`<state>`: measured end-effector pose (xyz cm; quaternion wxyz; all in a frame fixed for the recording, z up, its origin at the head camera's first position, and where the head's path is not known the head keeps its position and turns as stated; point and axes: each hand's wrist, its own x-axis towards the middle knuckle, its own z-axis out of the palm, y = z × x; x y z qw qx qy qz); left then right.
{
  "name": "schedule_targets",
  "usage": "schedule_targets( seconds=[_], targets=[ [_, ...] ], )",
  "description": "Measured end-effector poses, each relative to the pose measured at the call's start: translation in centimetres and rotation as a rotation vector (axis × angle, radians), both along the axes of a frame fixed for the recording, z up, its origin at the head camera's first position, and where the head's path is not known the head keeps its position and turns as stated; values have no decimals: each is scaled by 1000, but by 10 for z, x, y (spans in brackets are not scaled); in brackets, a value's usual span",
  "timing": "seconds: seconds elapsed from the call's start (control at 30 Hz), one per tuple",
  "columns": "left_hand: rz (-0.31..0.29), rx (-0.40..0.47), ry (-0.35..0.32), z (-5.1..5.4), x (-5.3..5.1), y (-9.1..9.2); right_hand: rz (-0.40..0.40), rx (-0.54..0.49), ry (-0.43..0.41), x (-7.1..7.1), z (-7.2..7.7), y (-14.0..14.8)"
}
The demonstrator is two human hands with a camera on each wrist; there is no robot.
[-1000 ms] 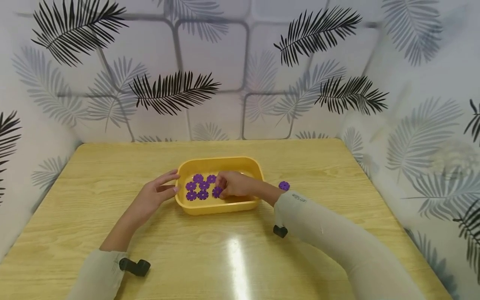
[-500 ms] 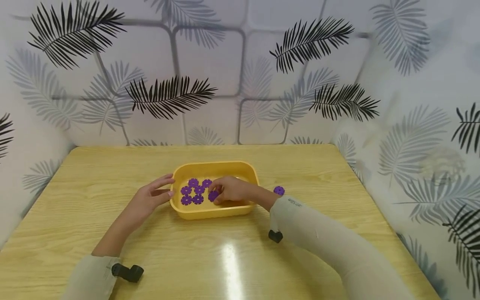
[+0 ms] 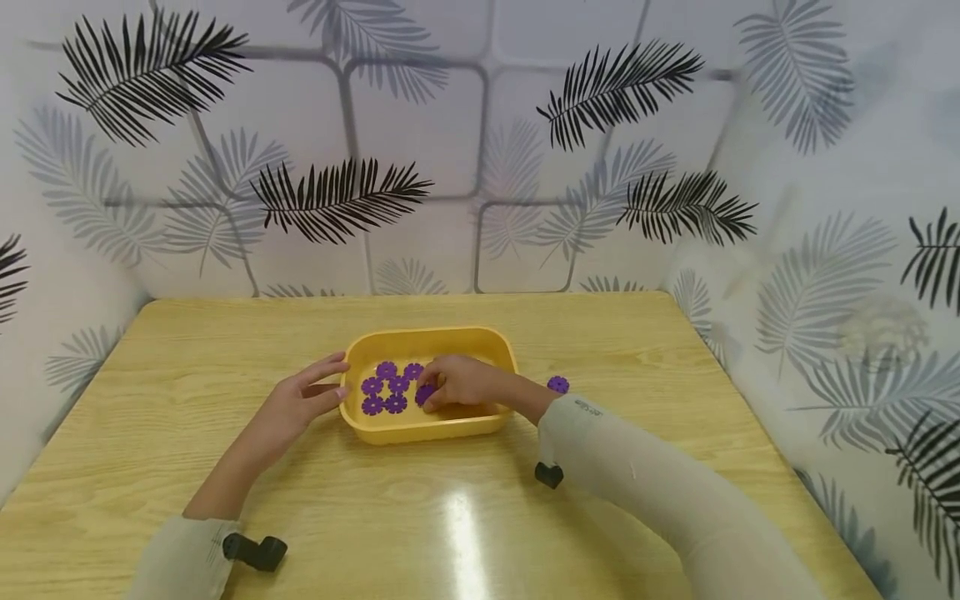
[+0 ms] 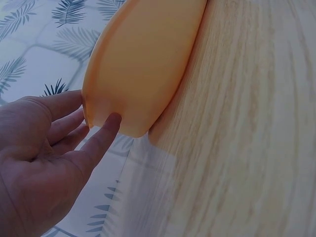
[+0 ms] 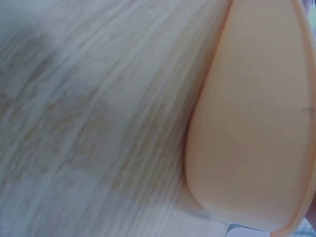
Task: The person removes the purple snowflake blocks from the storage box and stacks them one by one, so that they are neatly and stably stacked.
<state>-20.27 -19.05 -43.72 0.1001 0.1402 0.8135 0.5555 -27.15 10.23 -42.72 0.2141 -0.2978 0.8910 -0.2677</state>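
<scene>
A yellow plastic basin [image 3: 429,432] stands on the wooden table. Inside its left half lie several purple snowflake discs [image 3: 395,404], flat on the bottom and arranged close together. My right hand [image 3: 461,382] reaches over the basin's right end and pinches one purple snowflake disc [image 3: 425,394] near the bottom, partly hidden by the fingers. At the left end, my left hand [image 3: 303,396] rests its fingertips on the basin; in the left wrist view the thumb [image 4: 106,133] lies against the outer wall with fingers extended. The right wrist view shows the basin's outer wall [image 5: 252,118], the hand hidden.
Another purple snowflake disc [image 3: 558,384] lies on the table [image 3: 615,350] to the right of the basin, just beyond the right forearm. A leaf-patterned wall covering [image 3: 420,108] closes off the back and sides. Each wrist carries a black camera mount [image 3: 255,552].
The head view has shifted slightly, so everything sits a little lower and further left. The pinched disc shows less of its face than before. Both hands stay at the basin.
</scene>
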Motion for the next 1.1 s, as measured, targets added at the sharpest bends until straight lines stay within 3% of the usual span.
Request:
schedule_targets(
  seconds=[0.43,0.73,1.1],
  targets=[
    [-3,-22,16,-5,-2,-1,-71,-116,-4,-3,22,21],
    [-2,-7,19,-6,-3,-1,-104,-182,97,3,48,52],
    [-5,33,3,-5,-2,0,-249,-235,134,15,61,108]
  ],
)
